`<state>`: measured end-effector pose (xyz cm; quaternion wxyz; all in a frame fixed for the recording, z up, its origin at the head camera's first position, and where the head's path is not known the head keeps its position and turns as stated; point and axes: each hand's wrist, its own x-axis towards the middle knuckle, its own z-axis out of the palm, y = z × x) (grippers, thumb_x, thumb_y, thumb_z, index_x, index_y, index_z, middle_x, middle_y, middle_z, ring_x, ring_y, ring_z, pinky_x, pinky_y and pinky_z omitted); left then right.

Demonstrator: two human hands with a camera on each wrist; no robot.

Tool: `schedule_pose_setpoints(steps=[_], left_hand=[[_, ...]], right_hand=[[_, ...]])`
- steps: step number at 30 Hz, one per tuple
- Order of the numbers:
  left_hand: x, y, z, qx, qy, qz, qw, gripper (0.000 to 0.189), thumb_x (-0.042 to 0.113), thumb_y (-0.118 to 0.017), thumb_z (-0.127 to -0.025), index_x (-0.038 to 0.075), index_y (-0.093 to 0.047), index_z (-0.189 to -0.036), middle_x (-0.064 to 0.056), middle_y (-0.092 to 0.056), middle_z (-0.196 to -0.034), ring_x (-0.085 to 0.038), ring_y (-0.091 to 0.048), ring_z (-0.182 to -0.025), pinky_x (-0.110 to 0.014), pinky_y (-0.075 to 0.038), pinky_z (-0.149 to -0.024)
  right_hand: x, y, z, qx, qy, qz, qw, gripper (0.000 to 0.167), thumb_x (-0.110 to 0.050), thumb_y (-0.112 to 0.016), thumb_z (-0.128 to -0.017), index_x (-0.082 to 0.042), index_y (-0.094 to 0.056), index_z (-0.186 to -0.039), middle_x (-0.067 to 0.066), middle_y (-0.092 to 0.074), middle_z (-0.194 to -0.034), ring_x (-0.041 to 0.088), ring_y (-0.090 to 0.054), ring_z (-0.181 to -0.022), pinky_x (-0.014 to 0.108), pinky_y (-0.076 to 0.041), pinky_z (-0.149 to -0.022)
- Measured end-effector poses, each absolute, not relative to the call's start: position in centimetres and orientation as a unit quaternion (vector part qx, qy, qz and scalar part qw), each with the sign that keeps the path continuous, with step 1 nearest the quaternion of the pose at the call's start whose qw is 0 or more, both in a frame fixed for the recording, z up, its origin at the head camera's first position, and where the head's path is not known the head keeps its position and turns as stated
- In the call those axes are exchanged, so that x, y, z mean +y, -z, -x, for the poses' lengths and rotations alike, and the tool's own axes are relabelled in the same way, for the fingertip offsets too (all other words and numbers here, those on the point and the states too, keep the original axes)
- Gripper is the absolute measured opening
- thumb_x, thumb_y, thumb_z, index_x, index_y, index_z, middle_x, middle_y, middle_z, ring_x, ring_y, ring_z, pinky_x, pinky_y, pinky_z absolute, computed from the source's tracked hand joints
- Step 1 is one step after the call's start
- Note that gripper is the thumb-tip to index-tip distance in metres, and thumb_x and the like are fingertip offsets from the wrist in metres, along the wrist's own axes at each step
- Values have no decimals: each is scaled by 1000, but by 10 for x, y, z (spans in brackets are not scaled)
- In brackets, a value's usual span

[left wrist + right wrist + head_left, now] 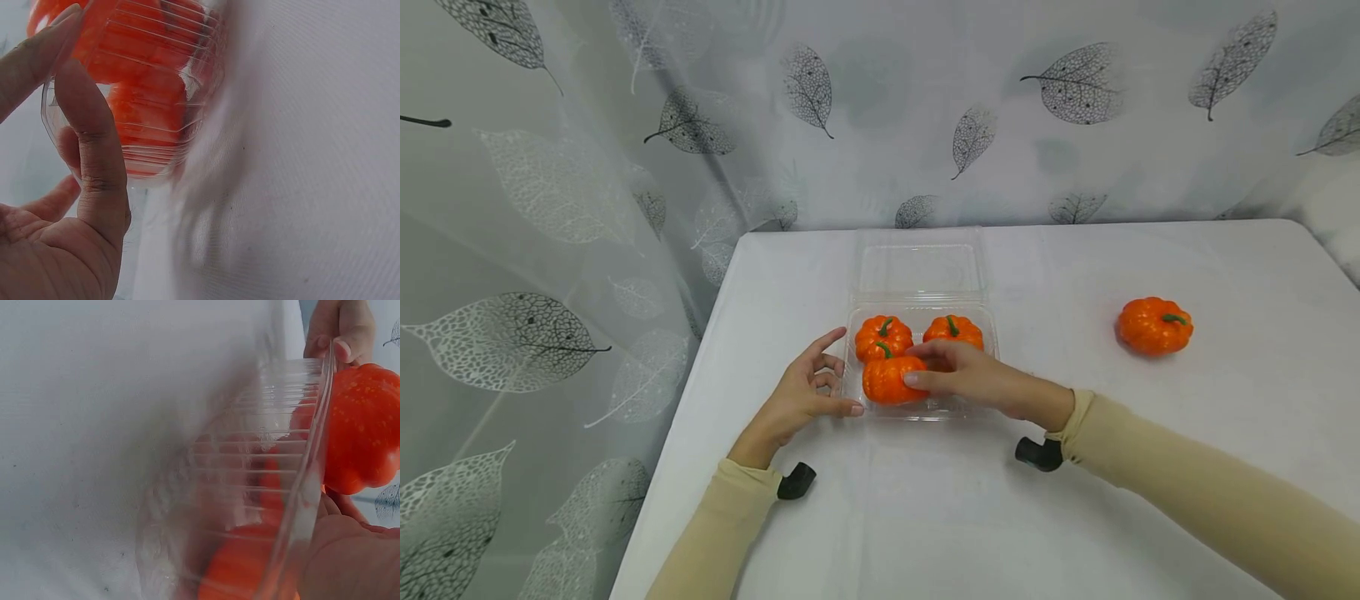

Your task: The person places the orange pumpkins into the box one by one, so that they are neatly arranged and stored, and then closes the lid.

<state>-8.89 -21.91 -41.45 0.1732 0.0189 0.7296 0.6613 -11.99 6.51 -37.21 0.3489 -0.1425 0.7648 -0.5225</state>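
Close to the camera was the left beige sleeve [718, 529]. Beyond it, the left hand [793, 396] had thumb and forefinger wide apart, the thumb touching a clear clamshell container [917, 313]. Inside, at the back left, sat one orange pumpkin [880, 336]. Before it, the front pumpkin [887, 382] was pinched between the right hand's [966, 375] thumb and fingers. Another, the back-right pumpkin [966, 331], sat inside; a fourth pumpkin [1152, 327] lay apart, rightward on the white table [1075, 275].
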Motion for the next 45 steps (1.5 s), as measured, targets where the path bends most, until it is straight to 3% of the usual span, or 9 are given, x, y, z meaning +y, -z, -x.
schedule_pose_setpoints(steps=[8, 20, 34, 45], left_hand=[[-220, 416, 89, 730, -662, -18, 172, 113, -7, -91, -65, 24, -35, -157, -12, -48, -107, -15, -49, -70, -24, -51, -61], [-219, 413, 88, 728, -662, -22, 174, 112, -7, -91, -65, 21, -34, -158, -15, -47, -108, -15, -49, -70, -24, -50, -60], [-220, 413, 88, 732, -658, -24, 174, 111, -9, -89, -66, 20, -34, -158, -11, -47, -105, -14, -47, -69, -24, -50, -59], [-221, 412, 87, 737, -653, -23, 174, 110, -7, -89, -67, 19, -34, -158, -12, -47, -105, -14, -47, -71, -24, -50, -60]], right_hand=[[60, 376, 117, 777, 504, 146, 347, 65, -46, -69, -95, -9, -51, -145, 7, -56, -138, 26, -51, -127, 44, -43, -106], [54, 379, 117, 788, 488, 147, 346, 60, -46, -67, -96, -8, -56, -140, 5, -62, -130, 22, -57, -116, 41, -48, -101], [56, 378, 117, 781, 479, 159, 368, 68, -43, -65, -98, 0, -47, -147, 12, -57, -135, 25, -61, -108, 39, -51, -96], [57, 378, 116, 786, 469, 181, 359, 62, -37, -63, -100, 3, -47, -145, 13, -60, -131, 24, -61, -109, 38, -53, -94]])
